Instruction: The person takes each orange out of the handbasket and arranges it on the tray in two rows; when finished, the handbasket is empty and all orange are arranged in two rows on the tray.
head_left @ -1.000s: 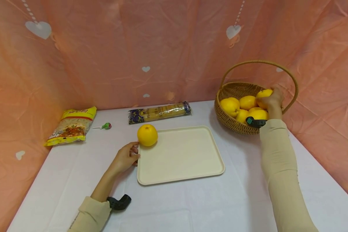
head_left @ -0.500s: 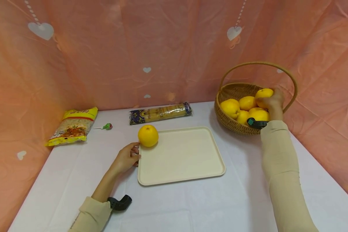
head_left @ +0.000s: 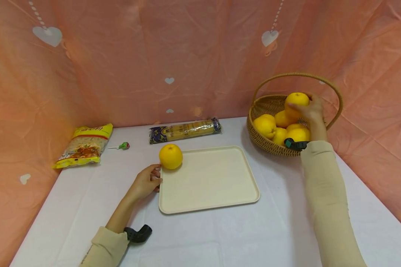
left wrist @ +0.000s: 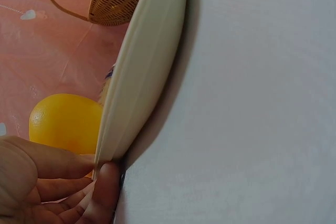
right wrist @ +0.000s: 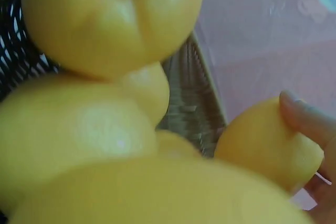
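Observation:
My left hand [head_left: 146, 182] pinches the left edge of a cream rectangular tray [head_left: 209, 181], thumb and fingers on either side of the rim in the left wrist view. One yellow orange [head_left: 170, 156] sits on the tray's far left corner, just past those fingers. At the back right stands a wicker basket [head_left: 258, 141] with a tall hoop handle and several more oranges [head_left: 264, 125] inside. Under the handle, my right hand [head_left: 314, 107] grips another orange [head_left: 297, 102] above the others. The right wrist view shows the thumb [right wrist: 304, 116] laid over that orange.
Behind the tray lies a clear packet of spaghetti [head_left: 185, 130] with dark blue ends. A lollipop [head_left: 123, 145] and a yellow food bag [head_left: 85, 145] lie at the left. A pink curtain [head_left: 200, 55] hangs along the back of the white-covered table [head_left: 194, 241].
My right hand has raised the gripped orange from among the others in the basket and shifted it slightly left. The left hand, the tray and the orange on it stay in place.

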`<act>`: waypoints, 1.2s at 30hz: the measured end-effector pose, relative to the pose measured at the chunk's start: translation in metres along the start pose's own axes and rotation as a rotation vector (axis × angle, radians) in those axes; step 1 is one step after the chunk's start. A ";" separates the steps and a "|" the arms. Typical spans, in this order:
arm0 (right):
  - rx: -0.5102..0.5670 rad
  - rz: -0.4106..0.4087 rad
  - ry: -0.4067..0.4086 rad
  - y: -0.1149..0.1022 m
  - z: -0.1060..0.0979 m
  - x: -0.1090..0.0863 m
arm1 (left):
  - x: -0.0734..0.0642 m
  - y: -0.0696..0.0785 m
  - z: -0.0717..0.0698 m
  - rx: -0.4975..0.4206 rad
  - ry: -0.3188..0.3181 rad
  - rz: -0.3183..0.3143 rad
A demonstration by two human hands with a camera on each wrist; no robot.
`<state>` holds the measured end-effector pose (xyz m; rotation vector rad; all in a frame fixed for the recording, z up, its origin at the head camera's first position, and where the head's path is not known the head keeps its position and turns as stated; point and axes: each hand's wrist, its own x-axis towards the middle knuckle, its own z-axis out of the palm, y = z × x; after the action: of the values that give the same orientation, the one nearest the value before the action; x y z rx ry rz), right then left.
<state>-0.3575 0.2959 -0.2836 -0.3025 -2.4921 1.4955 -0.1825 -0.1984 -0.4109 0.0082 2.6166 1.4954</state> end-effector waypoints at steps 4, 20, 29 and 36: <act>0.005 -0.042 -0.066 -0.010 0.005 -0.005 | 0.000 0.001 0.000 0.007 0.002 -0.007; 0.192 -0.159 -0.282 -0.023 0.022 -0.042 | 0.001 0.002 0.000 0.007 0.001 -0.009; 0.347 -0.240 -0.368 -0.036 0.043 -0.073 | 0.001 0.002 0.000 0.002 -0.002 -0.014; 0.408 -0.330 -0.432 -0.043 0.073 -0.098 | 0.002 0.002 0.000 0.005 -0.002 -0.015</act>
<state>-0.2875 0.1872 -0.2872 0.5259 -2.2781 2.0183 -0.1848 -0.1977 -0.4095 -0.0099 2.6125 1.4838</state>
